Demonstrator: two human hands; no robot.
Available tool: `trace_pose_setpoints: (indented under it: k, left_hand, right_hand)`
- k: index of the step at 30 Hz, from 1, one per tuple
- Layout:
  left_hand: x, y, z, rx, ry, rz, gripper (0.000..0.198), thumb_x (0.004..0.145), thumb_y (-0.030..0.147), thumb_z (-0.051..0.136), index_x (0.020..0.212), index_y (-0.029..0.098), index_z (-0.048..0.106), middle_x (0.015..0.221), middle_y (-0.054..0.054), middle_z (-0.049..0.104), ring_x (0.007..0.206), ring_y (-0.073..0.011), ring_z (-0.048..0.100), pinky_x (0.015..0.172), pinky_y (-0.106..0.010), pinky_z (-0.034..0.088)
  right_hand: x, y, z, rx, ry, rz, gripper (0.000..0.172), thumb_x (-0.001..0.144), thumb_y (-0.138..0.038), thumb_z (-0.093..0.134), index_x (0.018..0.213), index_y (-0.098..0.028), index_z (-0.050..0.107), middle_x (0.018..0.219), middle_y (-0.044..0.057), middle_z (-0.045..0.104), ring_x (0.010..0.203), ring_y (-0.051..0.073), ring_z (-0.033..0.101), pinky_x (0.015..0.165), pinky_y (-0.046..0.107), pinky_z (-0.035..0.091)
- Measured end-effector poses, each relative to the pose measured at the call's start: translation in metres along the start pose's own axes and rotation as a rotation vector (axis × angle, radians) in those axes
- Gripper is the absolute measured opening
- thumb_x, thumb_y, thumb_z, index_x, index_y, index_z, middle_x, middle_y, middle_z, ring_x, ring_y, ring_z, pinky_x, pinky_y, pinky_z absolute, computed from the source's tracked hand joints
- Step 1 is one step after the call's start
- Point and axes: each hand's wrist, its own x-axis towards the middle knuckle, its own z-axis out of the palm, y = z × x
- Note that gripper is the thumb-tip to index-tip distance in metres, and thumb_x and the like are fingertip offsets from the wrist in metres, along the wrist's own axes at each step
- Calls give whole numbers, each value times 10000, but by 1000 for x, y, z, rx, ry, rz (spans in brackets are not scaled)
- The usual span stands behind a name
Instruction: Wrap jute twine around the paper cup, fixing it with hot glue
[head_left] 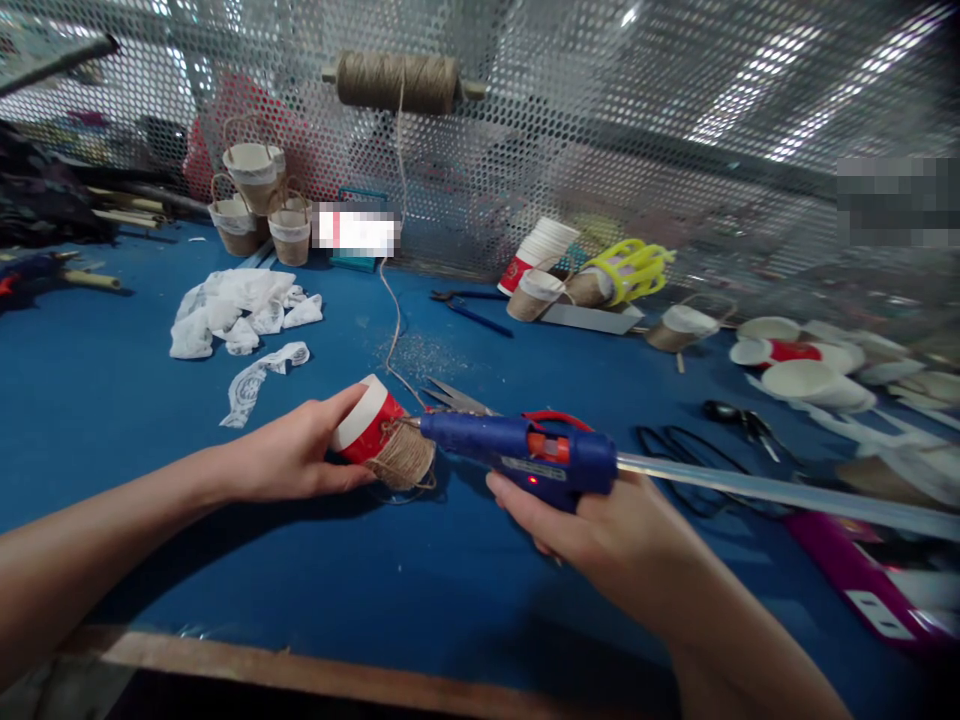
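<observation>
My left hand (300,452) grips a red and white paper cup (367,425) lying on its side on the blue table (112,400). Brown twine is wound around the cup's lower part (405,457), and a strand runs up to a twine spool (396,80) on the mesh wall. My right hand (600,530) is closed around a blue hot glue gun (525,450) with a long clear glue stick (750,487) out the back. The gun's nozzle touches the cup at the twine.
Scissors (454,398) lie just behind the cup. White lace scraps (232,310) are at the left, finished twine baskets (259,195) at the back left. Stacked cups (540,255), a yellow frame (630,268), loose cup pieces (802,365) and black scissors (739,418) fill the right.
</observation>
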Motion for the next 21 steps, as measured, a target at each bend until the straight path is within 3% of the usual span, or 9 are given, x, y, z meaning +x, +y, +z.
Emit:
trace_pose_setpoints:
  k: [3, 6, 15, 21]
  left_hand:
    - [0, 0, 0, -9, 5, 1, 372, 753, 257, 577, 1068, 137, 420, 915, -68, 652, 753, -173, 608, 644, -243, 481]
    - [0, 1, 0, 10, 19, 10, 381, 755, 260, 575, 1080, 139, 419, 909, -61, 654, 739, -166, 601, 648, -244, 478]
    - [-1, 0, -1, 33, 37, -21, 439, 742, 261, 583, 1120, 130, 401, 936, -78, 648, 755, -181, 605, 658, -269, 483]
    - [-1, 4, -1, 22, 33, -36, 388, 746, 255, 576, 1076, 132, 413, 887, -68, 649, 716, -171, 601, 615, -250, 483]
  right_hand:
    - [-4, -1, 2, -71, 8, -88, 390, 744, -34, 439, 942, -284, 663, 499, -4, 545, 416, 112, 429, 416, 222, 290]
    - [-6, -3, 3, -108, 15, -83, 362, 743, -35, 450, 918, -263, 669, 488, -7, 531, 398, 96, 402, 417, 219, 287]
    - [8, -14, -12, -147, 107, -122, 297, 804, -108, 430, 799, -259, 686, 526, 24, 574, 570, 165, 562, 542, 265, 439]
    - [9, -26, -7, -45, 126, 87, 324, 852, -157, 402, 685, -221, 673, 697, 63, 646, 639, 170, 603, 565, 261, 499]
